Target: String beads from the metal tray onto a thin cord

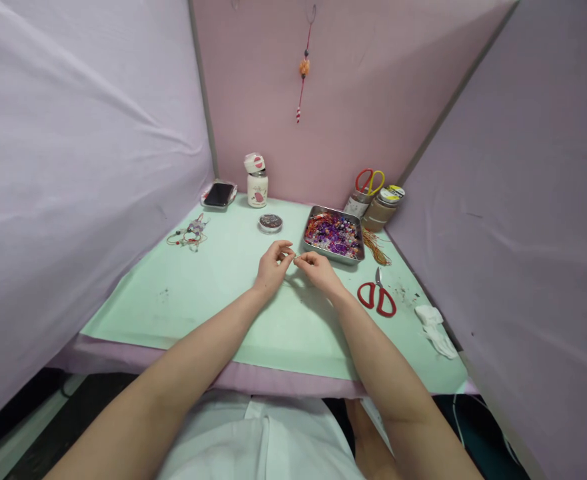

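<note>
Fingertips of left hand and right hand pinch 1 strand. Strung pieces lie by the worktop's left edge; bead tray is full.

One tray holds beads, too many to count. Two scissors: one lying right of the tray, one standing behind it. Two jars behind the tray. One tin left of it; one bottle and one phone farther left. One charm above. Two hands, left hand and right hand, before the tray.
</note>
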`<control>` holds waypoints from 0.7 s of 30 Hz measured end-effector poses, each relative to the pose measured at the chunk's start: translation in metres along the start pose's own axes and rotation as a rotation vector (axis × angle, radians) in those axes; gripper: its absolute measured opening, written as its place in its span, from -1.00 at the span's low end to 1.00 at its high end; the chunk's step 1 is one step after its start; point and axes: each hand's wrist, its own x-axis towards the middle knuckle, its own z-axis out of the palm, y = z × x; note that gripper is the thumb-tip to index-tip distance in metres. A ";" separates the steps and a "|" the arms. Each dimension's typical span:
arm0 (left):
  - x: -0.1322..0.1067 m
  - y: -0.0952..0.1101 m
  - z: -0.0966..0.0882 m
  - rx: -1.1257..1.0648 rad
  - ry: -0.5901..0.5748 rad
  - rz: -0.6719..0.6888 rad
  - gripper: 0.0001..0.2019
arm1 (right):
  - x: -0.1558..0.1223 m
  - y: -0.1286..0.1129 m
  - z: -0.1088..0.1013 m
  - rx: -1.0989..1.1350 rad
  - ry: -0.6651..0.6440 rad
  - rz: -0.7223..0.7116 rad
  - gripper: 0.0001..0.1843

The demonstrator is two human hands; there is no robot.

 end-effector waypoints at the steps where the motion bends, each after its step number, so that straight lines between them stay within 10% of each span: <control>1: -0.001 0.002 0.000 0.006 -0.009 -0.003 -0.77 | 0.000 0.000 -0.001 0.012 -0.003 0.003 -0.71; 21: 0.003 -0.003 0.000 0.006 -0.106 -0.073 -0.86 | 0.005 0.002 -0.004 0.107 0.052 -0.014 -0.73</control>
